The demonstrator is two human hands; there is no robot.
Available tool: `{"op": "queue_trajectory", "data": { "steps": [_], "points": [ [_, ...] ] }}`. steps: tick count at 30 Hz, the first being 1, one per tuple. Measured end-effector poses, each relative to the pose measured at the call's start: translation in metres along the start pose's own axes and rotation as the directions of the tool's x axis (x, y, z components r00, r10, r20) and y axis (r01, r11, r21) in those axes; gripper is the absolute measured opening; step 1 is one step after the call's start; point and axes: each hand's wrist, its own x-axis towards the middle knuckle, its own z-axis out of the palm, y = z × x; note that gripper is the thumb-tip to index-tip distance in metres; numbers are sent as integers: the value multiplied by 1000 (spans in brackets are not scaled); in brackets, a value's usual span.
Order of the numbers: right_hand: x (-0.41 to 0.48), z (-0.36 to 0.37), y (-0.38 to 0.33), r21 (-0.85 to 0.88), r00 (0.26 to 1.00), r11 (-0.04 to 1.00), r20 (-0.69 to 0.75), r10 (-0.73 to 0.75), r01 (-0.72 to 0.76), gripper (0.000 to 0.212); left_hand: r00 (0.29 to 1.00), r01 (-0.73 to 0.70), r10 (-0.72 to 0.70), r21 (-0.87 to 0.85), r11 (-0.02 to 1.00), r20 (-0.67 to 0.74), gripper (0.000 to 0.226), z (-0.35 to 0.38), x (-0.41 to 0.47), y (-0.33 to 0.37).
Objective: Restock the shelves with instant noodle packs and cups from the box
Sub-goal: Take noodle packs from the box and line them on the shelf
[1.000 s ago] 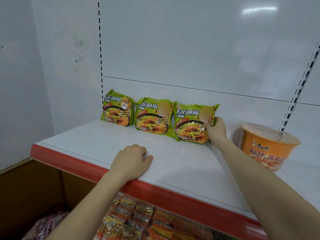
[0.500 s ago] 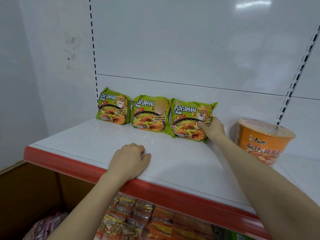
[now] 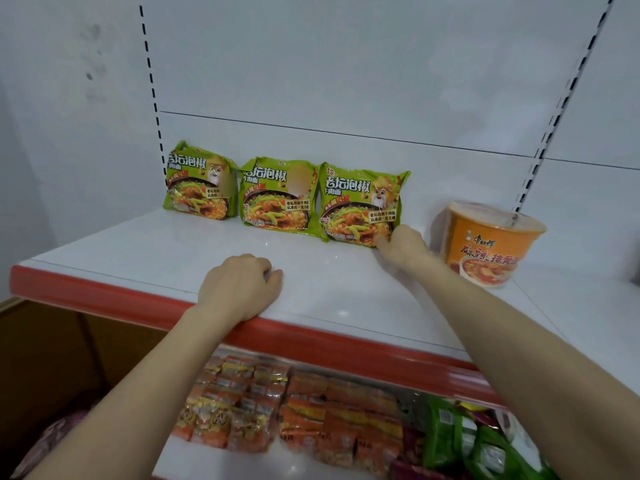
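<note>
Your right hand [image 3: 401, 245], fingers curled, touches the lower right corner of the 3rd green plastic noodle pack [image 3: 360, 202], upright at the back of the white shelf [image 3: 138, 251]; whether it pinches, I cannot tell. Your left hand [image 3: 239, 287] rests fisted, empty. 1 second ago the right held the upper corner.

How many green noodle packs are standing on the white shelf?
3, in a row against the back panel: the left pack, the middle pack, and the right pack, whose lower corner the right hand touches.

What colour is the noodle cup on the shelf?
The noodle cup is orange, seen in the head view.
</note>
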Motion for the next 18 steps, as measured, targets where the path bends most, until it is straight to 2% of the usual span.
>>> {"op": "queue_trajectory", "data": {
  "steps": [3,5,8,10,12,14,18],
  "points": [
    [-8,-14,-2,-84,994,990,31,-109,111,26,999,-2,2,13,1000,34,39,-3,0,3],
    [-15,-27,-10,-107,983,977,41,-180,183,27,999,-17,14,95,995,34,41,-11,-1,7],
    [-25,-41,-28,-69,948,945,22,-318,319,32,993,-48,76,267,963,-96,39,-26,-11,20],
    [-33,-43,-43,-14,912,912,5,-410,410,33,974,-83,136,272,959,-182,36,-37,-26,32],
    [-43,-40,-60,42,867,866,7,-498,498,29,954,-116,180,258,959,-240,40,-46,-47,39],
    [-58,-34,-81,104,806,804,26,-591,586,29,939,-76,176,318,945,-296,43,-56,-76,43],
    [-101,-7,-125,218,634,631,66,-771,744,31,958,74,36,367,927,-284,29,-68,-147,38]
  ]
}}
